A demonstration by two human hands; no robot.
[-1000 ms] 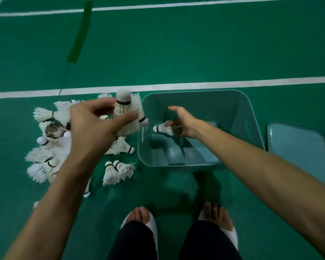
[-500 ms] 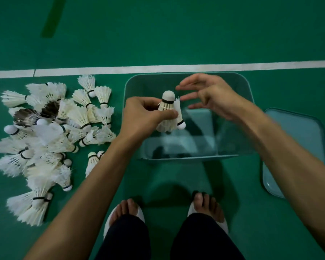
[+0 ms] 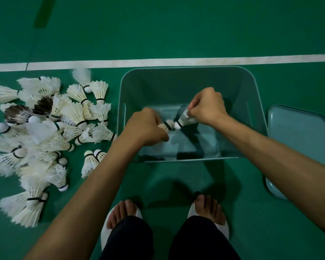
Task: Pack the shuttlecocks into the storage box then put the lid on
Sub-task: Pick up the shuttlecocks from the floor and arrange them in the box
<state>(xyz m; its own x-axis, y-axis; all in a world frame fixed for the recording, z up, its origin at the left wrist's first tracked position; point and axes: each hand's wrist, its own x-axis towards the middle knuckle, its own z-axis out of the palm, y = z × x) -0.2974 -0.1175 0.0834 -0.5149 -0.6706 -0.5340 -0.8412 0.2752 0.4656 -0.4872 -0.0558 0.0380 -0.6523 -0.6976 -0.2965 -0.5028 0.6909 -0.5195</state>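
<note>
The green court floor carries the open storage box, with a white line just past it at 12 o'clock. The pile of shuttlecocks lies at the box's 9 o'clock and the lid lies flat at its 3 o'clock. Inside the box, the left grip curls round a blurred shuttlecock. The right grip pinches a second shuttlecock by its feathers, cork towards 8 o'clock.

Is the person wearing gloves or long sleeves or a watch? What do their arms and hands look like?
No gloves. The left hand and the right hand are bare, with no rings that I can see. The left forearm and the right forearm are bare too: no sleeves reach into the picture, and no watch or bracelet sits on either wrist.
</note>
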